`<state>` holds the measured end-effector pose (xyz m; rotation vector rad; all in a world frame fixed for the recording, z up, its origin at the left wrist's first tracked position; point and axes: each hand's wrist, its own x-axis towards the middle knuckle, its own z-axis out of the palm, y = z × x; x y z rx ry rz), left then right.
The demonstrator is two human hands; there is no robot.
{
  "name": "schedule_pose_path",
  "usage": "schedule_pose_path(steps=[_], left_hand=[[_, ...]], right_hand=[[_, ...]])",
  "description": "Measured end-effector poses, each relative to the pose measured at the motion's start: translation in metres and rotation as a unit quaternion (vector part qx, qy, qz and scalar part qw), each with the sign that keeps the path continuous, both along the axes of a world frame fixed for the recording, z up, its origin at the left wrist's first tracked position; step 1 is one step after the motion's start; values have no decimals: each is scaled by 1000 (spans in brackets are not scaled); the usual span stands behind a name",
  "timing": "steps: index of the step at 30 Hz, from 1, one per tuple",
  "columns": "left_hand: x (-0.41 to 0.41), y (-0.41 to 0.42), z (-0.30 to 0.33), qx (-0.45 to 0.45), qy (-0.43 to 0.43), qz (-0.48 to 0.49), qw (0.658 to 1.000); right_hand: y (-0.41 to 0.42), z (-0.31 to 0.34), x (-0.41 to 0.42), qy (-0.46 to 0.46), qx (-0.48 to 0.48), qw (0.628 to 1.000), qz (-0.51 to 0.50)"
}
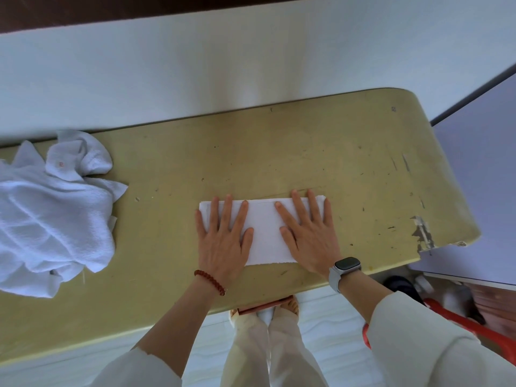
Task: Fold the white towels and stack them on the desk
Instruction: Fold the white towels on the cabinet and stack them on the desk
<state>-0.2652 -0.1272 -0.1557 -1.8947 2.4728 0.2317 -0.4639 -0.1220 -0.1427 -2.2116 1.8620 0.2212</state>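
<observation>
A folded white towel (265, 227) lies flat as a long rectangle on the yellow-green desk (321, 152), near its front edge. My left hand (222, 236) presses flat on the towel's left end, fingers straight and spread. My right hand (310, 233) presses flat on its right end, fingers straight too. A heap of crumpled white towels (53, 213) sits at the desk's left side, well apart from both hands.
A white wall (223, 65) runs along the desk's far edge. The desk's right front corner has chipped paint (423, 233). A red object (474, 328) stands on the floor at the right, below a pale lilac surface (480, 191).
</observation>
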Motion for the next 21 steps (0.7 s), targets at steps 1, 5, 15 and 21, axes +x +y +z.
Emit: schedule_pose_path(steps=[1,5,15,21], left_hand=[[0,0,2,-5,1,0,1000],[0,6,12,-52,8,-18,998],[35,8,8,-135,-3,-58,989],[64,-7,18,-177,-14,26,984]], right_hand=[[0,2,0,-12,-3,1000,-7],[-1,13,-11,-47,-35,998,-26],[26,25,-14,-138,-69,986,-61],[27,29,13,-277,-33,955,-105]])
